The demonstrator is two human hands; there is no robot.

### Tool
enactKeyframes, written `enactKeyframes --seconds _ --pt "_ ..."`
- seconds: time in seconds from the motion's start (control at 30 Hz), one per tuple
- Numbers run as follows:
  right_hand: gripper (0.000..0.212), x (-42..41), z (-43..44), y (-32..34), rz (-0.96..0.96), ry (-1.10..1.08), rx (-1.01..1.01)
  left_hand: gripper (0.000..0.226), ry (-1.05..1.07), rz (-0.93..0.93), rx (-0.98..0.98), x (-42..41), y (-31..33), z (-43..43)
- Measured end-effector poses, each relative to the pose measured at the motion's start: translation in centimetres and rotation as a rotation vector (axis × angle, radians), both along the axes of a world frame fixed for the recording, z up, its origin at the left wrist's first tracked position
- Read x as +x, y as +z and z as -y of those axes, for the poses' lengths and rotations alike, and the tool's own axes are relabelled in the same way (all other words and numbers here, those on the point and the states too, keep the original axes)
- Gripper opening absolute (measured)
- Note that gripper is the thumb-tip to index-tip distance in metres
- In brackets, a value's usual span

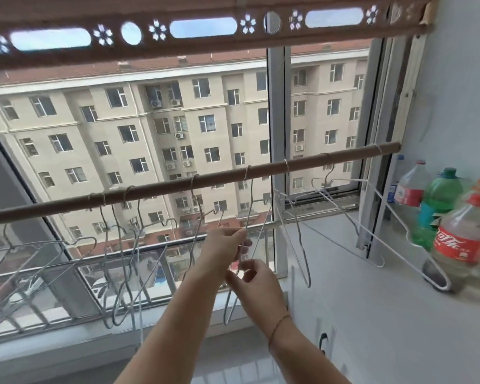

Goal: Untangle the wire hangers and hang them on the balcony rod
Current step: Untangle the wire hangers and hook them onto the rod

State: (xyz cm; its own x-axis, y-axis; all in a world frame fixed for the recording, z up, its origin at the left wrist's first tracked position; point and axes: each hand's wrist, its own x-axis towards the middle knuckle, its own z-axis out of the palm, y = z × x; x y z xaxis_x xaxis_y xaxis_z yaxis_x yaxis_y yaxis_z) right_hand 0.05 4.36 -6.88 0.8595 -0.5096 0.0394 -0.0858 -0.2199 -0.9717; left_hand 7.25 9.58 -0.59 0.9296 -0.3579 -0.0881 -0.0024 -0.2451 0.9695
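Note:
A brown balcony rod [164, 187] runs across the window from lower left to upper right. Several thin wire hangers hang from it by their hooks, a bunch at the left [122, 273] and white ones at the right [372, 217]. One grey wire hanger [250, 206] hangs near the middle of the rod. My left hand [225, 250] pinches its wire just below the rod. My right hand [250, 284], a thin bracelet on its wrist, pinches the same hanger's wire slightly lower.
Three plastic bottles stand at the right on the white ledge [372, 314]: a cola bottle [460, 245], a green bottle [438, 200] and another red-labelled one [410, 184]. Window glass and a metal railing [67, 273] lie behind the rod. A perforated brown blind [205, 26] hangs above.

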Motion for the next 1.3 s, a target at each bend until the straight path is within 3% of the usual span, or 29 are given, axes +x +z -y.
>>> enactKeyframes --seconds 0.37,0.6,0.73,0.83,0.93,1.17,1.3 --pt "0.019 0.4 1.1 1.6 0.133 -0.065 -0.024 0.014 0.035 -0.028 -0.232 1.9 -0.1 1.6" --pt "0.023 0.5 1.6 0.7 0.071 -0.03 0.079 0.022 0.065 -0.113 -0.159 2.4 -2.6 2.5" --pt "0.022 -2.1 1.2 -2.9 -0.023 0.085 0.074 0.017 0.05 -0.174 -0.135 -0.5 -6.4 0.9" --pt "0.015 -4.0 1.7 -6.2 -0.077 0.054 0.079 0.013 0.02 -0.209 -0.097 -3.0 -10.3 -1.3" --pt "0.012 -5.0 2.4 -9.4 -0.154 -0.016 0.008 0.017 0.028 -0.194 -0.011 -4.2 -14.6 -3.9" --pt "0.047 -4.6 4.0 -14.9 -0.331 0.033 -0.355 0.026 -0.153 -0.102 0.267 -4.2 -19.8 -10.0" --pt "0.038 -4.6 5.1 -15.9 -0.428 0.165 -0.557 0.026 -0.263 -0.015 0.367 -3.4 -20.1 -11.8"
